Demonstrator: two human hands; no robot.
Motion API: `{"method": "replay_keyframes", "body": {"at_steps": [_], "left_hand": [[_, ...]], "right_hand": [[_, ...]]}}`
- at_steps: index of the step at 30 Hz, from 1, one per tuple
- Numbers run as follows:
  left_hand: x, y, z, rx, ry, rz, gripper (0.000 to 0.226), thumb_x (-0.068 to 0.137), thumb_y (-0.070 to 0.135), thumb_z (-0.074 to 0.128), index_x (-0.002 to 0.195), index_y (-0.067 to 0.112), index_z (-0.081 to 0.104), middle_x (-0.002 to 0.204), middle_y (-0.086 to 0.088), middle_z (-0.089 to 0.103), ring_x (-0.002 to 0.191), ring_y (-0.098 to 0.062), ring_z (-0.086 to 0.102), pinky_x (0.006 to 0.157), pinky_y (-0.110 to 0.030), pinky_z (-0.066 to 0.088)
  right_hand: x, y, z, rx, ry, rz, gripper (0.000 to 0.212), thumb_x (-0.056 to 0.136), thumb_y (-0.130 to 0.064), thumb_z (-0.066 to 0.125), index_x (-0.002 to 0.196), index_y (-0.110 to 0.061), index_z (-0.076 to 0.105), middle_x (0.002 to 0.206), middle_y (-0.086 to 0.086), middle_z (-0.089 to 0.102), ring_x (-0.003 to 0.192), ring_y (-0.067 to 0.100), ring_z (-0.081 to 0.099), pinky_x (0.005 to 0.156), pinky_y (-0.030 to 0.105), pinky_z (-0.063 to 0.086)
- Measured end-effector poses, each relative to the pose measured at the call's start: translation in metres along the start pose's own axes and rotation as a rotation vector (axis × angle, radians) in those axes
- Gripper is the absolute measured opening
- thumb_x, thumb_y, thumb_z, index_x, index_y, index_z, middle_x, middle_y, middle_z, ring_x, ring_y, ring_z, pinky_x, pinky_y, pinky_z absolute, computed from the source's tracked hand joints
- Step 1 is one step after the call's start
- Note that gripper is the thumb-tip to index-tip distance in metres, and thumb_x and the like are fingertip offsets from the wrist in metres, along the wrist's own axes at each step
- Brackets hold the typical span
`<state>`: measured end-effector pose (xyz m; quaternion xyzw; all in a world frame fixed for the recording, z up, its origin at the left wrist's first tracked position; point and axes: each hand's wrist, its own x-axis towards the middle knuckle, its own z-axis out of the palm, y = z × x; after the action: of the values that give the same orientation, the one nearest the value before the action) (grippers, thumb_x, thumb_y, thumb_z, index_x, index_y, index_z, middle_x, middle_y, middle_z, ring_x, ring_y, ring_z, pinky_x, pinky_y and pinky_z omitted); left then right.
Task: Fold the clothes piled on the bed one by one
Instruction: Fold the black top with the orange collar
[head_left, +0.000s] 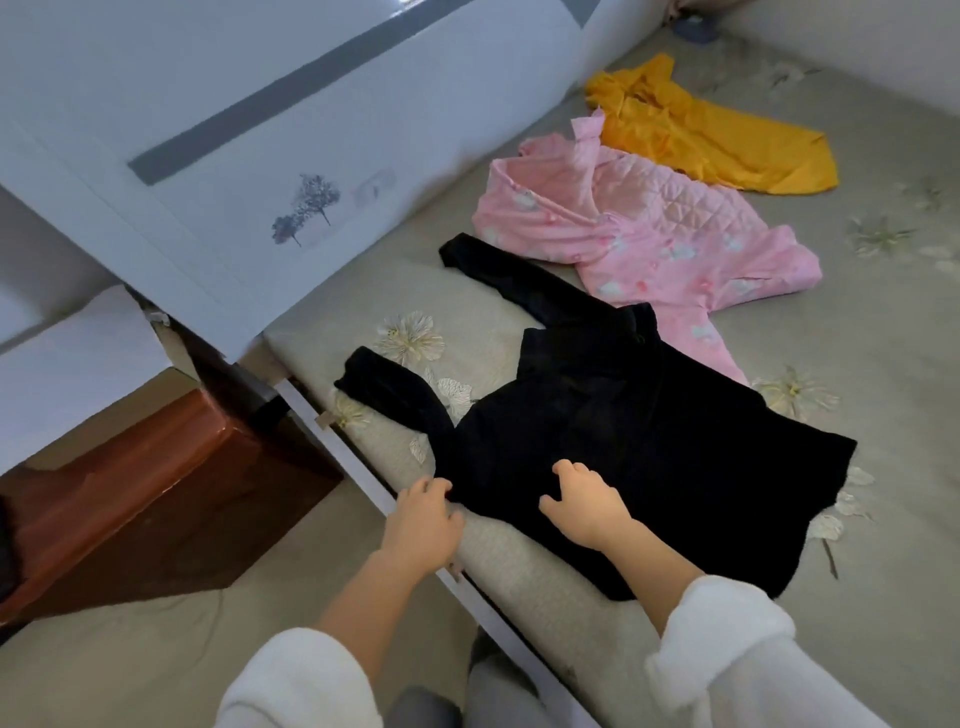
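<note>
- The black top (613, 415) lies spread flat on the bed (857, 364), sleeves pointing to 10 o'clock; a pink quilted jacket (649, 234) and a yellow garment (701, 130) lie at 1 o'clock.
- Our left hand (426, 514) curls its fingers onto the top's edge at 7 o'clock, apparently pinching it.
- Our right hand (587, 506) rests bent fingers on the cloth; we cannot tell whether it grips.
- We expect light, limp fabric: hold at side seams or cuffs.

The pink jacket (649, 234) hides the yellow garment's (717, 140) near edge, and the black garment's (623, 431) collar covers part of the jacket. Whether the left hand (423, 514) pinches the black garment's edge is unclear. A blue thing (693, 26) at the top edge is blurred.
</note>
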<state>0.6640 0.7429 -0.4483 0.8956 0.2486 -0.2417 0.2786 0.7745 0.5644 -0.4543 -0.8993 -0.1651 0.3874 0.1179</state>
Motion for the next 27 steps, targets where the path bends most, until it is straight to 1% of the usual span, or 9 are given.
{"method": "replay_keyframes", "body": {"at_steps": [5,8,10,12,16,20,22,24,27], "left_hand": [[0.066,-0.013,-0.015,-0.037,-0.058,0.006,0.053,0.097,0.023,0.044,0.146,0.011,0.027,0.151,-0.007,0.031,0.135,-0.024,0.03,0.109,-0.037,0.032],[0.109,-0.02,-0.018,-0.029,-0.094,0.013,0.061,0.096,0.023,0.044,0.15,0.009,0.019,0.156,-0.01,0.022,0.142,-0.025,0.021,0.114,-0.037,0.023],[0.136,-0.021,-0.016,0.017,-0.122,0.043,0.062,0.096,0.024,0.045,0.15,0.008,0.018,0.157,-0.011,0.019,0.143,-0.025,0.018,0.115,-0.035,0.019],[0.16,-0.019,-0.013,0.09,-0.13,0.088,0.064,0.095,0.028,0.047,0.15,0.01,0.02,0.157,-0.008,0.019,0.143,-0.025,0.015,0.115,-0.037,0.02],[0.195,-0.017,-0.003,0.195,-0.156,0.133,0.065,0.092,0.037,0.053,0.146,0.016,0.024,0.148,-0.003,0.031,0.136,-0.025,0.023,0.106,-0.041,0.03],[0.218,-0.024,-0.002,-0.076,-0.357,0.024,0.055,0.088,0.03,0.062,0.136,0.019,0.04,0.122,-0.008,0.057,0.115,-0.025,0.051,0.094,-0.034,0.043],[0.222,-0.027,-0.002,-0.098,-0.51,0.059,0.036,0.087,0.02,0.062,0.122,0.019,0.055,0.11,-0.005,0.065,0.104,-0.022,0.06,0.08,-0.025,0.045],[0.222,-0.03,0.0,-0.043,-0.673,0.112,0.006,0.088,0.018,0.06,0.093,0.016,0.063,0.088,-0.002,0.066,0.086,-0.015,0.062,0.066,-0.019,0.04],[0.221,-0.03,0.0,0.036,-0.862,0.177,0.034,0.09,0.017,0.059,0.059,0.02,0.044,0.064,0.012,0.043,0.067,-0.003,0.045,0.061,-0.018,0.032]], "right_hand": [[0.057,-0.025,0.007,0.279,-0.041,0.111,0.054,0.095,-0.032,0.052,0.141,-0.009,0.036,0.136,0.008,0.047,0.117,0.022,0.051,0.096,0.034,0.046],[0.085,-0.035,0.014,0.443,-0.045,0.213,0.055,0.095,-0.03,0.053,0.142,-0.009,0.036,0.134,0.007,0.049,0.107,0.018,0.057,0.085,0.026,0.049],[0.102,-0.041,0.017,0.538,-0.023,0.282,0.052,0.094,-0.029,0.054,0.141,-0.01,0.039,0.112,-0.003,0.057,0.082,0.005,0.058,0.066,0.017,0.048],[0.119,-0.044,0.02,0.613,0.024,0.354,0.049,0.094,-0.03,0.054,0.138,-0.011,0.043,0.092,-0.012,0.052,0.069,0.0,0.051,0.055,0.01,0.04],[0.155,-0.049,0.021,0.811,0.144,0.494,0.045,0.094,-0.029,0.054,0.135,-0.01,0.048,0.102,-0.008,0.057,0.074,-0.001,0.049,0.056,0.009,0.034],[0.19,-0.062,0.016,0.929,0.448,0.627,0.051,0.091,-0.036,0.06,0.133,-0.013,0.045,0.129,0.003,0.054,0.093,0.008,0.055,0.074,0.019,0.042],[0.206,-0.071,0.014,0.936,0.506,0.652,0.068,0.085,-0.04,0.067,0.138,-0.01,0.037,0.135,0.007,0.047,0.113,0.019,0.051,0.087,0.026,0.042],[0.219,-0.076,0.014,0.845,0.467,0.677,0.083,0.082,-0.037,0.072,0.144,-0.006,0.027,0.139,0.012,0.041,0.125,0.028,0.043,0.093,0.033,0.039],[0.226,-0.074,0.013,0.81,0.422,0.739,0.071,0.091,-0.015,0.06,0.149,-0.01,0.02,0.136,0.016,0.046,0.118,0.03,0.05,0.087,0.032,0.041]]}}
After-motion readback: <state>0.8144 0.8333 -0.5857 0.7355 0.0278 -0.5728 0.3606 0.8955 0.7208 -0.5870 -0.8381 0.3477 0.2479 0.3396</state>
